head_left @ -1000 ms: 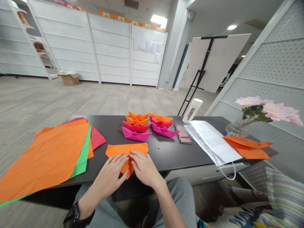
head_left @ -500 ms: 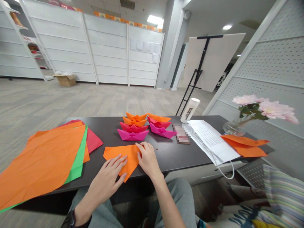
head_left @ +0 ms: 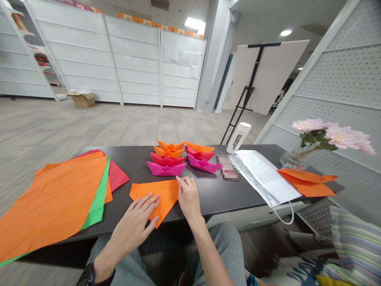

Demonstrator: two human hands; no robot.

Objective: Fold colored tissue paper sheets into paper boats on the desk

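A folded sheet of orange paper [head_left: 166, 194] lies at the front of the black table, one point hanging toward my lap. My left hand [head_left: 138, 218] rests on its left half, fingers stretched out and palm down. At the paper's upper right corner, my right hand [head_left: 189, 194] has its fingers curled and pinches the edge. Just behind stand folded paper boats in two rows: a magenta boat [head_left: 166, 169] and red and orange ones on the left, another magenta boat [head_left: 202, 163] with more on the right.
Large orange sheets [head_left: 56, 190] over green and red ones cover the table's left side. To the right are a white canister [head_left: 238, 139], a printed sheet [head_left: 266, 174] with a cable on it, folded orange paper [head_left: 309, 182] and a glass vase [head_left: 293, 160] of pink flowers.
My right hand has moved slightly right and away from me, and the paper's upper right corner now reaches further right. My left hand stays in place.
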